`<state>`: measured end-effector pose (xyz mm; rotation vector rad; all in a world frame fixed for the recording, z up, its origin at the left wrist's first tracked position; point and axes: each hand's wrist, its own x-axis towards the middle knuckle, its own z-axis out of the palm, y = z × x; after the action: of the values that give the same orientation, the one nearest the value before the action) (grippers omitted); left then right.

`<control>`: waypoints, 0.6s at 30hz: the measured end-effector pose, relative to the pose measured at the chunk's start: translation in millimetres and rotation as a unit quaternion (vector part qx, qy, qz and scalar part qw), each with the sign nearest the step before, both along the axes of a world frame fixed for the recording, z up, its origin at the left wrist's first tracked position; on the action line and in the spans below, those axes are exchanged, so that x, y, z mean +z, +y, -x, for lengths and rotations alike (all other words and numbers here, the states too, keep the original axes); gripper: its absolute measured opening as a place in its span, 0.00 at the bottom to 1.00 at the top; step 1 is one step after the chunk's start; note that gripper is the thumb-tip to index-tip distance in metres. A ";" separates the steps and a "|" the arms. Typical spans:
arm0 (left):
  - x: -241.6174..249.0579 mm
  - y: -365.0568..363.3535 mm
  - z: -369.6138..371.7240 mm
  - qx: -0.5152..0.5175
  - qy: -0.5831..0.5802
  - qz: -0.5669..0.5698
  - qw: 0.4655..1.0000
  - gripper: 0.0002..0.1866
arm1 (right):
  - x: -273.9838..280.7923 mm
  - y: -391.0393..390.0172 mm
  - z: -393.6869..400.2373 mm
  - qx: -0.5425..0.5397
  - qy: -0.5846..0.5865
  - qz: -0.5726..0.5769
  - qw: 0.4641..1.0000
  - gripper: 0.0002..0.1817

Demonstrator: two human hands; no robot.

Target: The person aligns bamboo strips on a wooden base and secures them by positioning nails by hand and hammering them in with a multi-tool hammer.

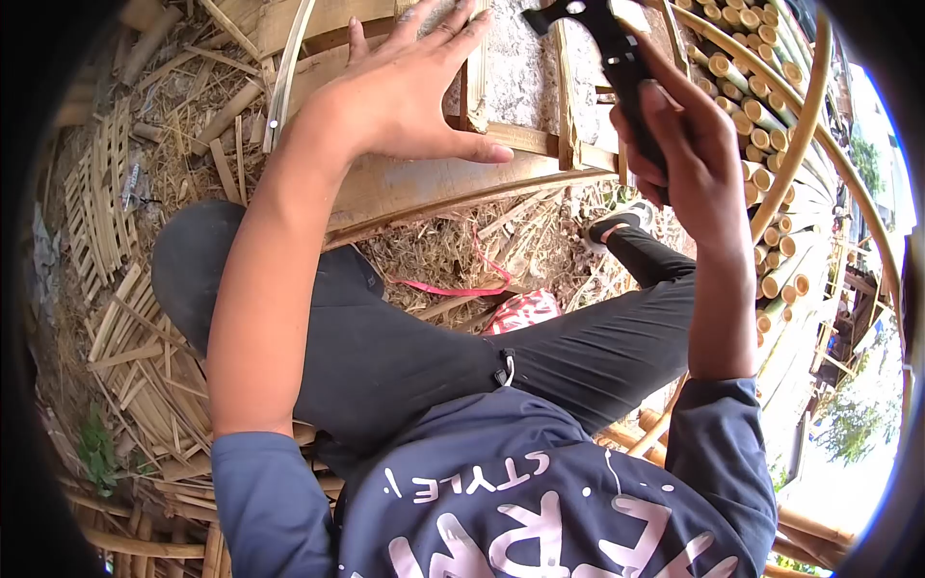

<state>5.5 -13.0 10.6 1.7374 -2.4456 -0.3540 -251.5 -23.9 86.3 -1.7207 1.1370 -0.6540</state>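
Observation:
My left hand (400,101) is spread over a wooden frame (361,188) at the top of the head view, its fingers apart and nothing in its grasp. The fingertips reach the top edge of the view. Wrapped round the handle of a black hammer-like tool (621,72) is my right hand (684,135), to the right of the frame. The tool is raised, with its dark head toward the upper left. Thin wooden slats (566,106) cross a pale, rough surface (520,72) between my two hands.
Cut bamboo poles (761,135) are stacked at the upper right, with a long curved strip (819,96) before them. Split bamboo and shavings (145,385) lie at the left. A pink ribbon (453,289) and a red-white packet (523,312) lie between my legs.

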 end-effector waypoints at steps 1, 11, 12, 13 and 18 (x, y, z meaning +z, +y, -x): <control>-8.1 -6.1 -3.7 -0.010 0.019 -0.001 1.000 0.81 | 1.1 -4.6 -3.0 0.045 0.031 -0.045 0.998 0.25; -18.3 -5.2 -1.1 0.025 0.023 0.027 0.999 0.79 | 1.0 -24.7 -3.4 0.140 0.149 -0.056 0.977 0.24; -19.6 -5.6 -1.7 0.027 0.025 0.026 0.999 0.79 | -0.2 -27.6 -2.6 0.127 0.125 -0.069 0.982 0.23; -20.0 -5.3 -1.5 0.028 0.022 0.023 0.999 0.79 | 0.5 -22.9 -8.1 0.070 0.079 -0.088 0.990 0.23; -17.7 -5.2 -1.7 0.026 0.027 0.016 0.999 0.79 | 2.1 -36.7 -1.1 0.137 0.119 -0.134 0.974 0.23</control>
<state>7.2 -18.2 -7.2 1.7532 -2.3509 -0.3502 -250.4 -60.5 88.4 -1.7080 1.0664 -0.1204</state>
